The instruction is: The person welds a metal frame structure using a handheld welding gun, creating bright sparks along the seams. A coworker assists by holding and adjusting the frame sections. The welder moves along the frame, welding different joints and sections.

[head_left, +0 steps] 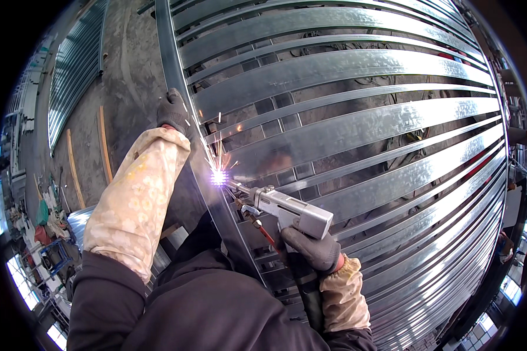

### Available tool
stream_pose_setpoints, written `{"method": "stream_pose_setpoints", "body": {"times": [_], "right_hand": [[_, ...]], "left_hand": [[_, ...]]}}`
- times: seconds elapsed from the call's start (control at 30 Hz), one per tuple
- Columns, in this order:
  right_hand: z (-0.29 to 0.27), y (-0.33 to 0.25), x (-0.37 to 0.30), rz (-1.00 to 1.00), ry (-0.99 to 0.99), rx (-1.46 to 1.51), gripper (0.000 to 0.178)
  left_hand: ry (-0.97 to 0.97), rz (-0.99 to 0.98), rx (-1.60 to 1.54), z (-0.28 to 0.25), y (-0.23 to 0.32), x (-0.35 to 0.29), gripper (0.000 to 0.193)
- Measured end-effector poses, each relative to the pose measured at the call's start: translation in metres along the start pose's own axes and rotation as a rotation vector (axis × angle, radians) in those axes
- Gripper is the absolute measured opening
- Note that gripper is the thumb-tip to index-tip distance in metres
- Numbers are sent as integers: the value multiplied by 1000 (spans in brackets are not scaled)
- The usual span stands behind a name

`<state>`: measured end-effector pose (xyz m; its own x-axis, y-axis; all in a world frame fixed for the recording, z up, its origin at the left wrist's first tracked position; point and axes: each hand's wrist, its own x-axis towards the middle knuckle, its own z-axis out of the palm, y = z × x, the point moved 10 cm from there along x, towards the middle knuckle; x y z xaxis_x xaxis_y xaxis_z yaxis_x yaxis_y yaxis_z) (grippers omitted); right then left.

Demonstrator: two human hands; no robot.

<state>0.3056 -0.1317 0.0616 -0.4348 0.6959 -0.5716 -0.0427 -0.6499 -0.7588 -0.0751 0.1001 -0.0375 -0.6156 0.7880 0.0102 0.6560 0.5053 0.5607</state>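
In my gloved right hand (315, 248) is a silver welding gun (293, 212), its nozzle pointing left at a steel side rail (222, 212). A bright violet-white arc burns at the tip, and sparks fly upward from it. The rail forms the left edge of a large frame with many parallel galvanised slats (345, 123). Farther up the same rail, my gloved left hand (173, 111) is closed around its outer edge; some of its fingers are hidden. A red and black hose (267, 235) hangs from the gun past my right wrist.
Another slatted metal panel (76, 64) lies on the floor at the far left. Two narrow wooden strips (104, 143) lie nearer. Cables (416, 136) show through gaps between the slats. Cluttered gear (50, 234) stands at the lower left.
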Motion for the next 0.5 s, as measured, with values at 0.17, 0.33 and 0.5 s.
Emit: {"method": "stream_pose_setpoints", "body": {"times": [0.17,0.33,0.5], "right_hand": [[1,3,0,-3,-14,37,21],[-3,0,-2,7,29,5,21],[-1,1,-2,16,11,32,22]], "left_hand": [[-93,-18,-42,10,-11,10,60],[-19,-11,6,6,2,0,61],[19,31,-4,4,-4,8,59]]}}
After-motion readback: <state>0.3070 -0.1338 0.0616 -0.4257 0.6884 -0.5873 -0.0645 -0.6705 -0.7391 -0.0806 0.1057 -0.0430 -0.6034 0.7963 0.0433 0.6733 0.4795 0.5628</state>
